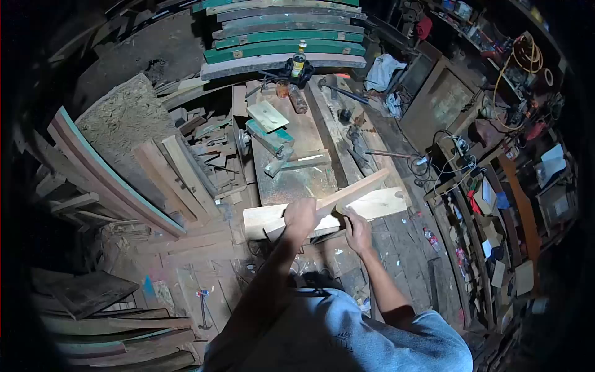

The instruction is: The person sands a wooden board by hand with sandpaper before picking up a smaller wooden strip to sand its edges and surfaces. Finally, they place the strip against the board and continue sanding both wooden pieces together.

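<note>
A pale wooden strip point(365, 185) lies slantwise across a wide light board point(384, 204) at the near end of the workbench. My left hand point(300, 217) is closed over the strip toward its lower left end. Lower and to the right, my right hand point(357, 232) has its fingers bent in at the strip's near side; its fingertips are partly hidden. Just beyond the hands, a wooden piece with a long arm point(307, 161) rests on the bench, near a green-edged block point(269, 136) and a small pale board point(267, 116).
A hammer point(344, 90) and a bottle point(298, 64) are at the bench's far end. Green-painted planks point(285, 51) are stacked behind. Curved timbers point(114, 177) lean on the left. Cables point(455, 155) and cluttered shelves line the right. Another hammer point(203, 309) lies at lower left.
</note>
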The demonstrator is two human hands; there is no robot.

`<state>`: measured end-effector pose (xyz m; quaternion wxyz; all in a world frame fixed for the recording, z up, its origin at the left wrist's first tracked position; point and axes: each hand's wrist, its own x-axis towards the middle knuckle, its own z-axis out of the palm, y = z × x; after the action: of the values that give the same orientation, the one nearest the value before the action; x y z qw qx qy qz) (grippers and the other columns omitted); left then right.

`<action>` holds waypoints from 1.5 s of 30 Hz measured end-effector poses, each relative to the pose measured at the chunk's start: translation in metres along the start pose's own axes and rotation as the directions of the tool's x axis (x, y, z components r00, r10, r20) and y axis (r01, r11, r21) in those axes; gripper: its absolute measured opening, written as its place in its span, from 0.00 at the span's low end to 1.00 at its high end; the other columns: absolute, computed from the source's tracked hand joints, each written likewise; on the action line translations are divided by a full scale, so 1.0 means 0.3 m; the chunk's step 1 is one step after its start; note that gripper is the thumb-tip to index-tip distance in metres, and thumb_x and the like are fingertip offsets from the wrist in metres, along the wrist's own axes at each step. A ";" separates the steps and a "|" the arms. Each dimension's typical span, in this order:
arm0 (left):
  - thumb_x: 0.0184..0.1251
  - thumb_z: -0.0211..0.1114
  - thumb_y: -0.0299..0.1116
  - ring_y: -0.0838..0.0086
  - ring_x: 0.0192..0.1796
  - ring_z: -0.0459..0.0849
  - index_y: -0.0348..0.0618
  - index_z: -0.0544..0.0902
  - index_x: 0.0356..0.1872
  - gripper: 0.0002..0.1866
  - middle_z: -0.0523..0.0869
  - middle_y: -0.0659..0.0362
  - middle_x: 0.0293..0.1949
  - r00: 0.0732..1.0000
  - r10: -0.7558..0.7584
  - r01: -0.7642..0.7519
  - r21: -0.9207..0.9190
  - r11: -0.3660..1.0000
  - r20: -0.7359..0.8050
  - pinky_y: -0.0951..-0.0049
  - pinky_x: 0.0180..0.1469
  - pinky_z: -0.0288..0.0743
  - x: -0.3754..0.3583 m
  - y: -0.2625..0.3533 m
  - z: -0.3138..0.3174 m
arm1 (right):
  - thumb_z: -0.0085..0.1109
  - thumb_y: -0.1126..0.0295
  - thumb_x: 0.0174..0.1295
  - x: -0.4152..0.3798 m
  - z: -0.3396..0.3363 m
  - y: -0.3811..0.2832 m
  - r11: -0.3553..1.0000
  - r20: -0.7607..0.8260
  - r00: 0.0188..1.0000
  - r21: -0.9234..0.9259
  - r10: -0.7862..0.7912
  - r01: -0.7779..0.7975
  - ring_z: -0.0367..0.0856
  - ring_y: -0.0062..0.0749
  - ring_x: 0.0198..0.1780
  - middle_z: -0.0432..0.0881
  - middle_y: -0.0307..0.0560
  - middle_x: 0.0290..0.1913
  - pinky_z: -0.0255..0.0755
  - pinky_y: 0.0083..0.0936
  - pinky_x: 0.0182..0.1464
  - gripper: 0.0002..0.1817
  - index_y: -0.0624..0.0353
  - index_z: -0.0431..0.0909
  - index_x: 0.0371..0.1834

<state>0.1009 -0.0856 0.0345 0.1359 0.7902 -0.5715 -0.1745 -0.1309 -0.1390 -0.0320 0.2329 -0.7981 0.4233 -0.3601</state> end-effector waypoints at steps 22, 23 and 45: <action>0.62 0.72 0.31 0.48 0.52 0.98 0.40 0.97 0.38 0.09 0.97 0.43 0.45 0.995 -0.049 0.056 0.078 0.995 -0.091 0.50 0.55 0.90 0.050 0.097 0.097 | 0.56 0.84 0.67 0.452 -0.309 0.274 0.976 0.095 0.978 -0.101 -0.184 0.193 0.88 0.62 0.72 0.92 0.63 0.67 0.77 0.52 0.79 0.25 0.58 0.92 0.64; 0.62 0.72 0.31 0.47 0.52 0.98 0.41 0.97 0.39 0.10 0.97 0.43 0.45 0.995 -0.054 0.060 0.074 0.995 -0.081 0.49 0.55 0.90 0.043 0.108 0.089 | 0.59 0.83 0.69 0.455 -0.291 0.394 0.943 -0.033 0.967 -0.234 -0.252 0.238 0.87 0.64 0.73 0.92 0.64 0.67 0.78 0.53 0.78 0.22 0.63 0.91 0.64; 0.66 0.72 0.38 0.48 0.53 0.98 0.44 0.98 0.43 0.12 0.98 0.44 0.47 0.996 -0.071 0.078 0.154 0.985 -0.053 0.47 0.58 0.89 0.038 0.125 0.068 | 0.63 0.82 0.66 0.191 -0.136 0.220 0.919 0.107 0.918 -0.064 -0.381 0.389 0.81 0.56 0.82 0.88 0.53 0.76 0.70 0.55 0.82 0.21 0.59 0.89 0.62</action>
<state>0.0634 -0.1083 0.0302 0.0806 0.8232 -0.5499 -0.1155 -0.1741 -0.2252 -0.0292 0.1433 -0.8906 0.2616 -0.3433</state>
